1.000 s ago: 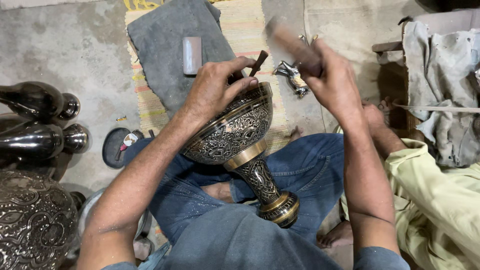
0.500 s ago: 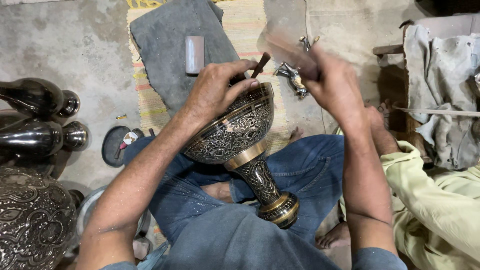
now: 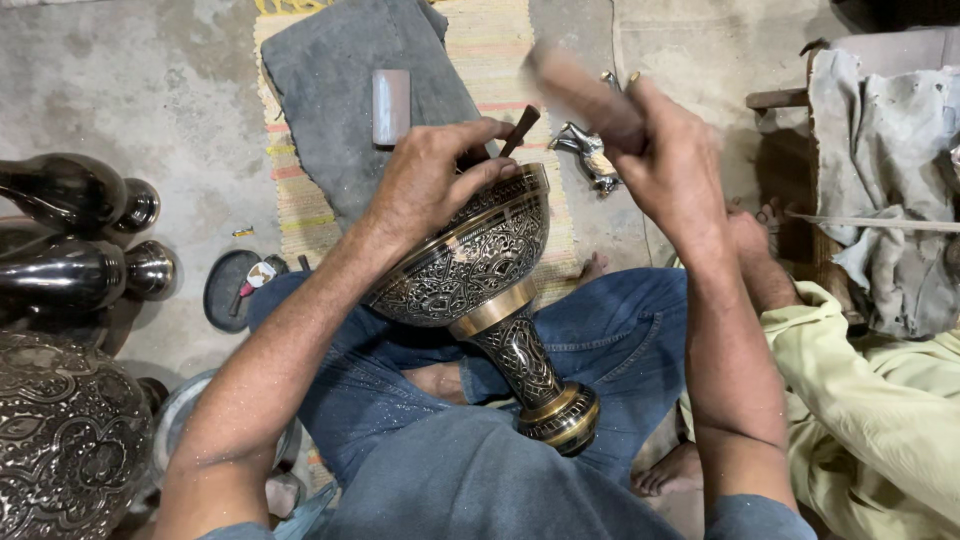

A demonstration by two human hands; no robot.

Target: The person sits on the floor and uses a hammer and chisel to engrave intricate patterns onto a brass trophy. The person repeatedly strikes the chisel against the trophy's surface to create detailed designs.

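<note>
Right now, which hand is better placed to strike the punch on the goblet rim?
Right. The right hand grips the mallet, raised just above the punch. The left hand is busy: it pinches the punch against the rim and steadies the goblet on the lap.

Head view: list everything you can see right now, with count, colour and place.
Engraved goblet: one, dark with brass bands, tilted across the lap.
Chisel: one, dark, at the goblet rim.
Mallet: one, brownish, blurred, above the rim.
Grey cloth: one, on the floor ahead.
Small block: one, grey-pink, on the cloth.
Striped mat: one, yellowish, under the cloth.
Dark vases: two, glossy black, lying at left.
Engraved vessel: one, dark, lower left.
Round dish: one, black, by the left knee.
Co-worker's leg: pale yellow-green clothing, right.
Left hand: fingers on rim and chisel.
Right hand: grips the mallet.
</note>
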